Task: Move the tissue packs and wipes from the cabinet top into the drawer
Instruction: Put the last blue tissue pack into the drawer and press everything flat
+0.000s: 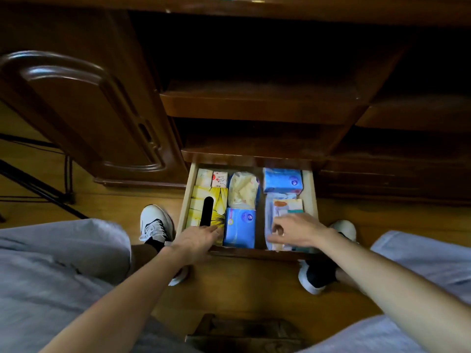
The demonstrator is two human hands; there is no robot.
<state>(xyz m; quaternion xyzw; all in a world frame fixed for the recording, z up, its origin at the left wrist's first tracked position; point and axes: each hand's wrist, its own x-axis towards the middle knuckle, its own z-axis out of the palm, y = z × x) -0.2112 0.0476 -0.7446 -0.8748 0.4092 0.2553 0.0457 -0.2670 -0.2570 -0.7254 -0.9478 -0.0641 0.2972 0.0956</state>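
A: Packs sit in the drawer point(311, 189). Left hand point(196, 238) lies flat on the yellow box point(207, 207); right hand point(297, 231) presses the wipes point(284, 208), fingers loose.
B: Risk: wipes riding high could jam the drawer shutting.

A dark, glossy wooden cabinet point(254, 103) fills the upper part of the view, its open shelves point(260, 146) deep in shadow. At the left hangs a carved, arched cabinet door point(84, 108). The floor point(244, 284) is warm yellow-brown wood. Black tripod legs point(38, 184) and cables stand on it at the far left. A small dark wooden stool point(244, 332) sits at the bottom edge. Light is dim.
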